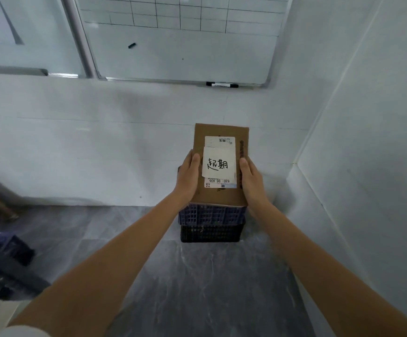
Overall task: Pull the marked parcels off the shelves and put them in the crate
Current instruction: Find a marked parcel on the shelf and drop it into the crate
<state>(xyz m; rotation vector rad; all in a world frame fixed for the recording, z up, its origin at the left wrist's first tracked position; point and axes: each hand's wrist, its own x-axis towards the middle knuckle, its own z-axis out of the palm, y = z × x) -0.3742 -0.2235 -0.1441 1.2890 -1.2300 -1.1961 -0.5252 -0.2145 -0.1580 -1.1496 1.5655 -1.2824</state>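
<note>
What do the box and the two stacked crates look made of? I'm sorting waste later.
The box looks like plain brown cardboard, matte, with white paper labels stuck on top. The upper crate seems moulded plastic, bluish-purple, judging by its regular lattice wall. The lower crate looks like the same lattice plastic in black, though it is dim.

I am looking at a plain back room, the sort used for sorting parcels or storage. Bare white walls (149, 142) meet in a corner on my right. A whiteboard (185, 49) with a hand-drawn grid hangs ahead, a marker (221, 85) resting on its ledge. The floor (209, 288) is grey with a marbled pattern. Against the wall stand stacked plastic crates (211, 220), purple over black. A cardboard parcel (221, 132) bearing a shipping label (219, 183) and a handwritten note (218, 162) suggests courier goods.
</note>
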